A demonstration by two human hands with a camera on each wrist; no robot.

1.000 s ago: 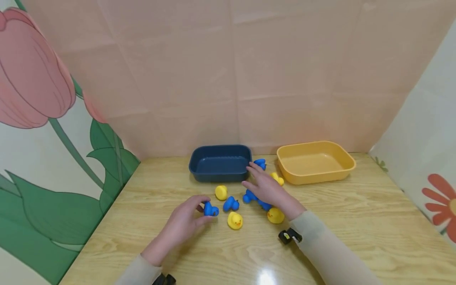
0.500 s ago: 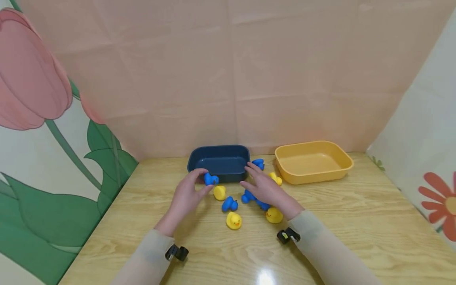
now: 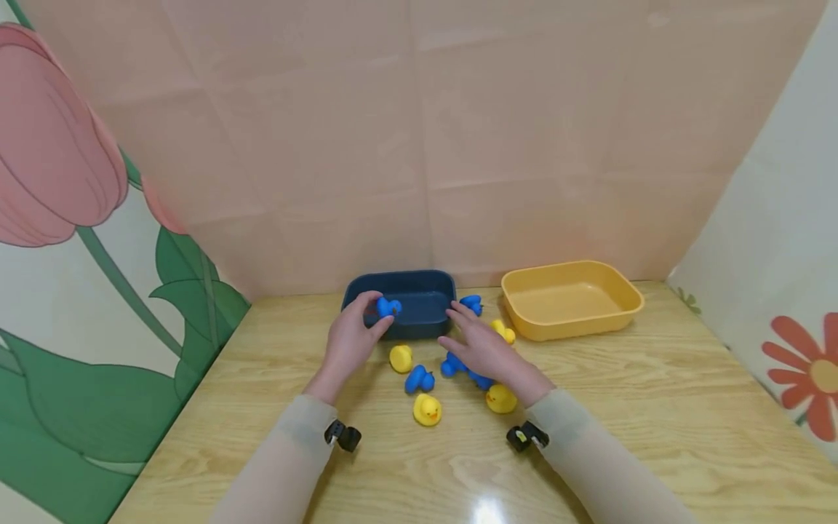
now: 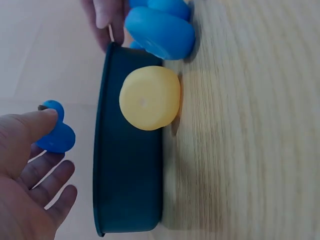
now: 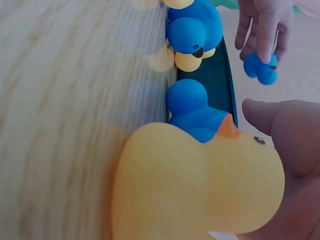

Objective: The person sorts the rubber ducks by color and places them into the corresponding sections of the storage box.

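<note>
My left hand [image 3: 348, 340] pinches a small blue rubber duck [image 3: 389, 308] between thumb and fingers over the left part of the navy tray [image 3: 419, 330]. In the left wrist view the held duck [image 4: 57, 137] is above the tray's rim. My right hand [image 3: 486, 349] reaches to the tray's right end with fairly straight fingers, fingertips right at the rim. Beneath and beside that hand are blue ducks [image 3: 452, 364] and a yellow duck [image 3: 501, 399], which looms large in the right wrist view. The right palm is partly hidden there.
A yellow tray [image 3: 576, 327] stands at the back right. Between the hands lie a tipped yellow duck [image 3: 401, 359], a blue duck [image 3: 419, 380] and an upright yellow duck [image 3: 428, 410]. Another blue duck [image 3: 471, 304] and a yellow one [image 3: 503, 331] sit between the trays.
My left hand has lifted the blue duck from the table and carried it forward over the navy tray. The right hand has stayed at the tray's end.
</note>
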